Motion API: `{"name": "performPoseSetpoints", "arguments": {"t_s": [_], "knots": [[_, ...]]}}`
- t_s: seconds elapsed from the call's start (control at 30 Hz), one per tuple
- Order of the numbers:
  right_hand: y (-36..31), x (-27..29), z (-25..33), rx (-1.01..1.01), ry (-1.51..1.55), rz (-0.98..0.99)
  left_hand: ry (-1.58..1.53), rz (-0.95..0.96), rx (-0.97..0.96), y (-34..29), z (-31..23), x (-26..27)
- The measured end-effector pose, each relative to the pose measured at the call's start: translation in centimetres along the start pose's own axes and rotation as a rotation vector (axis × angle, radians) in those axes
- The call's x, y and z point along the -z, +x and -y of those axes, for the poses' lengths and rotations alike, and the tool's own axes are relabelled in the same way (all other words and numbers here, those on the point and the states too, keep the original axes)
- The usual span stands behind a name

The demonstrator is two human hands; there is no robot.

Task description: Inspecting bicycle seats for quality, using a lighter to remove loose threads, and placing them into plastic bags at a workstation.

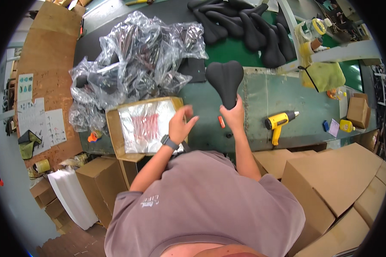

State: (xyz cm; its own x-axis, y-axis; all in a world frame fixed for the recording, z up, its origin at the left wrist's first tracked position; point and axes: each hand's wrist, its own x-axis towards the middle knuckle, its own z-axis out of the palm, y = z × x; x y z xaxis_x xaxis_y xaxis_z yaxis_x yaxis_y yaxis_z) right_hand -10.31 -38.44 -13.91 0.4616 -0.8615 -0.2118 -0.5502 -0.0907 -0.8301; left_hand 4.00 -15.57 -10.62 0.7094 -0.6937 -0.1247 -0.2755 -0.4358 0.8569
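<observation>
A black bicycle saddle (225,81) is held up over the green workbench by my right hand (233,112), which is closed round its narrow nose. The wide rear of the saddle points away from me. My left hand (181,124) is empty, its thumb and fingers apart, above the right edge of an open cardboard box (111,128). In that box lies a silver foil sheet with red strips (146,127) on it. A small red-orange object (221,121) rests on the bench beside my right hand.
Clear plastic bags (137,51) with dark things inside are heaped at the back left. Several black saddles (261,36) lie at the back right. A yellow heat gun (280,124) is on the bench to the right. Cartons (330,175) stand near me.
</observation>
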Motion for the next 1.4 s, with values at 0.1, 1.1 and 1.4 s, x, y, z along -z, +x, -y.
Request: {"name": "performPoseSetpoints", "arguments": {"t_s": [0.1,1.1,1.4], "knots": [[-8.3,3.1,2.8,0.114,0.038,0.107,0.174,-0.260,-0.365,1.7,-8.4,1.0],[-35.0,6.5,5.6,-0.302,1.491,0.620,0.418,0.092,0.046,-7.0,19.4,2.8],[-33.1,2.0,3.7,-0.384,0.505,0.320,0.299,0.056,0.108,-8.1,23.7,1.1]]}}
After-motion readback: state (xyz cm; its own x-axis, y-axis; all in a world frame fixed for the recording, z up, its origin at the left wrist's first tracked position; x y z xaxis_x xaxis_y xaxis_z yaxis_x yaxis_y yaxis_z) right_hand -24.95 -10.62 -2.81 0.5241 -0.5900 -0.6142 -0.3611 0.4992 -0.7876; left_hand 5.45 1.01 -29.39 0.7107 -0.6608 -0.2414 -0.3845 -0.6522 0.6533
